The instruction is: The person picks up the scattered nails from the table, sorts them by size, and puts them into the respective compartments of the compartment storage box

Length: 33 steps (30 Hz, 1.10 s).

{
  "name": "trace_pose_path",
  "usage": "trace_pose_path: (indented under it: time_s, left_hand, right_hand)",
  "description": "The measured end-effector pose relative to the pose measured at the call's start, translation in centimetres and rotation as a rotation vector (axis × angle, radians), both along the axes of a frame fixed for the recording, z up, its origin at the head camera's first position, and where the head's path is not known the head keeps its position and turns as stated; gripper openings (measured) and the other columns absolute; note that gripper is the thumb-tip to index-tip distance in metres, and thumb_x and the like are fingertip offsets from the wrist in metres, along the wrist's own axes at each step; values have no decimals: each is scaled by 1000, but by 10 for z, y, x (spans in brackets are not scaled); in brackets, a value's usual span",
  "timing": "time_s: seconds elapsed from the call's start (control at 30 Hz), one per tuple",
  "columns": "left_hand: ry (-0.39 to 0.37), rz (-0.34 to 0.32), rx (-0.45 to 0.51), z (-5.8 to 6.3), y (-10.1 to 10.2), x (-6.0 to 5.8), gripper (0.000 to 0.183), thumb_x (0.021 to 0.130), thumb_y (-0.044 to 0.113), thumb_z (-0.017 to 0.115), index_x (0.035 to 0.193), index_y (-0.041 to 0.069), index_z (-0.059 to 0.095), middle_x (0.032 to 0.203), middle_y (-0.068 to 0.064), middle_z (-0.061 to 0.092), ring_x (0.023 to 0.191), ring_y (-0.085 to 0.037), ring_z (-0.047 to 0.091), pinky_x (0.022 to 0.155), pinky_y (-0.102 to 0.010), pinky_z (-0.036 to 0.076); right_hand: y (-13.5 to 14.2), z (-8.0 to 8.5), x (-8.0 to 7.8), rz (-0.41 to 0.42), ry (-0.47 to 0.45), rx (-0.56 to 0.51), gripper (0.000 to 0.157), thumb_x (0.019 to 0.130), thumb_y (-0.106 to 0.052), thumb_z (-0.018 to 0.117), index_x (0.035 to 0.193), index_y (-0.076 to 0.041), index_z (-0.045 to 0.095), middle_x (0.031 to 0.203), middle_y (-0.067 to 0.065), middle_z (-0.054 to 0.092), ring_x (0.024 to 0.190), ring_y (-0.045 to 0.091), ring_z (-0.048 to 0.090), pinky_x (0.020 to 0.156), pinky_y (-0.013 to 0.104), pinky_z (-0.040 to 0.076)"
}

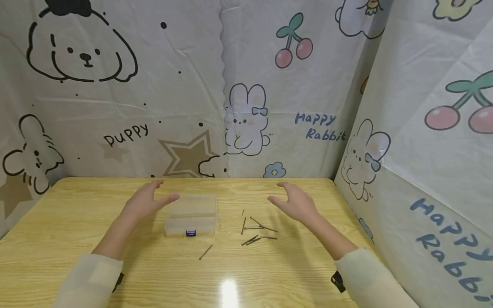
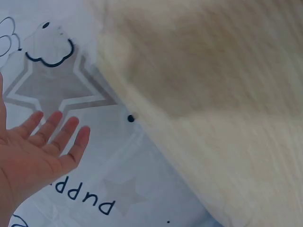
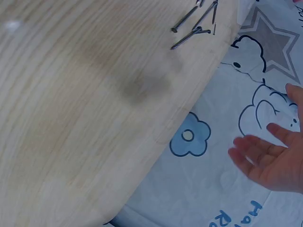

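We have both hands up over the wooden table [image 1: 127,295], neither gripping anything. Left hand [image 1: 144,203]: fingers extended and relaxed, thumb out toward the middle, level with the far edge's left half. Right hand [image 1: 298,204]: same pose mirrored, fingers loosely bent, thumb inward, toward the table's far right corner. Wrist views agree: palms bare, fingers slack and slightly apart.

Between them we see a translucent plastic case [image 1: 190,225], left of the table's middle and nearer the far edge than the loose nail below it; blue latch [image 1: 190,233] on its near side (lid position: we can't tell). Left thumb sits by its far left corner in the head view; contact unclear.

Right of the case we get a loose group of nails [image 1: 254,228], some crossed, some side by side, nearest the right hand. One single nail [image 1: 206,252] lies slantwise off the case's near side, well apart from the group.

Pale sleeves [image 1: 90,278] on both arms, dark band at each cuff. Behind the far edge, and along the right edge, hangs a printed cloth [image 1: 185,94]: puppy, rabbits, cherries, stars.
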<state>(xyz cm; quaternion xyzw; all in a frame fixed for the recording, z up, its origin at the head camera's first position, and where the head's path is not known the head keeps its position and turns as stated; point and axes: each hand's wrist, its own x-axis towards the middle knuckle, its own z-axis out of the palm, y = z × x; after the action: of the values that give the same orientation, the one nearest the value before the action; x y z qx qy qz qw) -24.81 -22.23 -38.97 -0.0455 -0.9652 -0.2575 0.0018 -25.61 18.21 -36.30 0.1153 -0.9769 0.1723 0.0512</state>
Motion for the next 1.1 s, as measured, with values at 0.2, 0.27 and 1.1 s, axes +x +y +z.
trace_pose_path:
  time_s: [0.2, 0.27, 1.1]
  left_hand:
    - [-72, -63, 130, -15, -9, 8, 88, 79, 60, 49, 136, -1, 22, 133, -29, 33, 117, -48, 34, 89, -58, 34]
    - [-88, -75, 180, -20, -12, 10, 85, 80, 57, 50, 137, 0, 22, 133, -28, 33, 116, -48, 35, 87, -56, 36]
    - [-235, -163, 315, -55, -14, 14, 86, 70, 44, 69, 134, 2, 30, 127, -22, 42, 112, -39, 43, 87, -47, 41]
  right_hand:
    - [9, -16, 4, 79, -96, -124, 59, 81, -52, 53, 127, -16, 45, 122, 8, 53, 102, 27, 55, 80, 40, 46]
    - [12, -22, 6, 86, -127, -148, 58, 80, -51, 54, 125, -16, 47, 119, 10, 54, 99, 27, 56, 78, 39, 47]
    - [19, -83, 9, 182, -179, -198, 14, 79, -23, 64, 88, -12, 66, 75, -3, 55, 68, 9, 47, 58, 21, 40]
